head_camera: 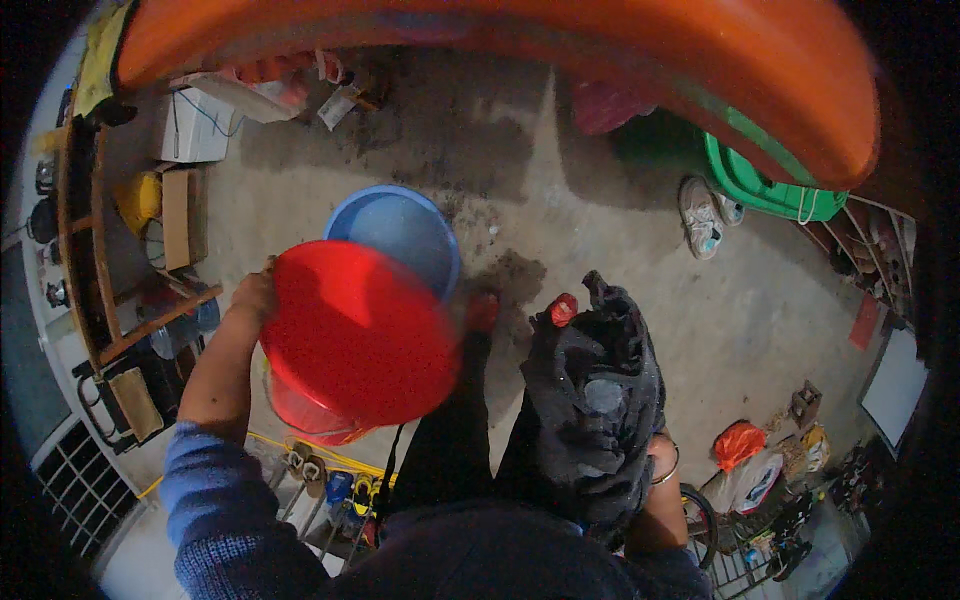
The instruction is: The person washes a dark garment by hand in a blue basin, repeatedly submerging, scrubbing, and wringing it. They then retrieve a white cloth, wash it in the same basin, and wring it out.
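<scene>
My left hand [255, 291] grips the rim of a red plastic basin [352, 330], which is tilted and shows its smooth inside or underside; I cannot tell which. Behind it, a blue plastic basin [390, 225] stands on the floor, partly covered by the red one. Below the red basin, part of a red bucket [315, 416] shows. On the right, my right hand [661, 452] holds a bundle of dark, crumpled cloth [600, 405] against my leg. Most of that hand's fingers are hidden by the cloth.
A large orange object [525, 37] fills the top of the view. Pale shoes [703, 221] stand near a green tub [780, 187] at right. Wooden shelving [97, 247] and a cardboard box [177, 219] line the left. Behind me are shoes on a metal rack [296, 502] and plastic bags [741, 446].
</scene>
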A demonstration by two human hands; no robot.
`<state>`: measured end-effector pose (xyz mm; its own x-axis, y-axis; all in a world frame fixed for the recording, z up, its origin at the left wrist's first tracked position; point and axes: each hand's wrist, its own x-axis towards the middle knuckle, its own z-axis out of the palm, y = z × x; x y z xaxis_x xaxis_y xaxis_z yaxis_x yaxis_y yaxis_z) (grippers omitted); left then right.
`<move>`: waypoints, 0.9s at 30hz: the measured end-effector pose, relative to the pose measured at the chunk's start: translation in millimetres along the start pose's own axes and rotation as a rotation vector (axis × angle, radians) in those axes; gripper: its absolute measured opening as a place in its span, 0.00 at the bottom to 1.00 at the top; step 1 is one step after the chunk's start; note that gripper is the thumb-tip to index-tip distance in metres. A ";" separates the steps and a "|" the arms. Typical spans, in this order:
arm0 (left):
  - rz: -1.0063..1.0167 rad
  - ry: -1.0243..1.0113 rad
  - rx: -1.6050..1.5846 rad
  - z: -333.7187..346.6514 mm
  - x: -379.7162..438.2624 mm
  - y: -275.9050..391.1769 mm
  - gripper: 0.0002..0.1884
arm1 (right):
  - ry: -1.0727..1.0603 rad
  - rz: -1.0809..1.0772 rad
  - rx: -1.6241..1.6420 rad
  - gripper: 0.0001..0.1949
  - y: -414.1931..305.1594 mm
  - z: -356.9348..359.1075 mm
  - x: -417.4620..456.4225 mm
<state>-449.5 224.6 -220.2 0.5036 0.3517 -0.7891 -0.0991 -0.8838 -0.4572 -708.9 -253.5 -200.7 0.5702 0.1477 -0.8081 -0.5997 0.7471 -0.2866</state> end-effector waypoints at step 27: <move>0.158 0.528 -1.540 91.7 45.4 358.1 0.24 | 0.024 -0.111 -0.480 0.27 -97.7 2.9 115.8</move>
<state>-540.9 -47.6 -457.3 0.8248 0.3807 -0.4179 0.5617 -0.4680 0.6823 -582.6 -307.5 -264.8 0.6358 0.0649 -0.7691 -0.7302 0.3735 -0.5721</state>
